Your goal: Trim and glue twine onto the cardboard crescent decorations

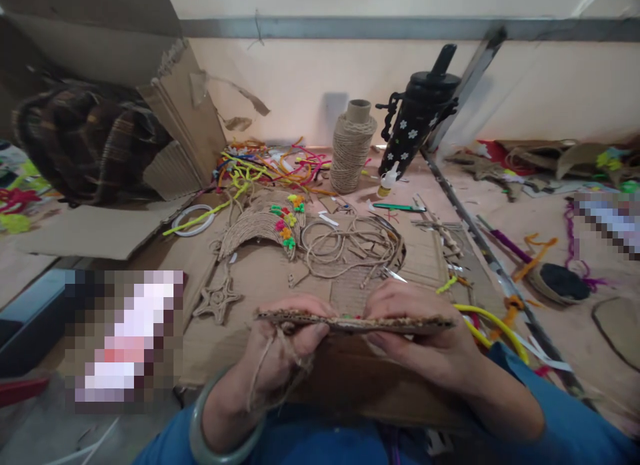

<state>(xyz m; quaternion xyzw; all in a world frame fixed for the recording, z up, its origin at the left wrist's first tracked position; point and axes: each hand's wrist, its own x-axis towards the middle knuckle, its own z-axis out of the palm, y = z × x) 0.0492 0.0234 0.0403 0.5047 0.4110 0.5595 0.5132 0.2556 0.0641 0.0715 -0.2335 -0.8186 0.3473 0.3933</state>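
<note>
A flat cardboard piece (350,325) with twine along its upper side is held edge-on, low in the middle. My left hand (285,342) grips its left part, thumb below and fingers above, with loose twine hanging over the palm and wrist. My right hand (415,332) pinches its right part in the same way. Beyond the hands lies a crescent (255,228) wrapped in twine, with small bright flowers at its right end. A twine star (219,298) hangs from a cord at the crescent's left. Loose coils of twine (350,245) rest right of the crescent.
A twine spool (353,148), a black flowered tumbler (420,118) and a small glue bottle (387,182) stand at the back. An open cardboard box (187,112) holds a dark bag at left. Colourful cords (280,165) lie near the wall; a green pen (399,207) lies before the tumbler.
</note>
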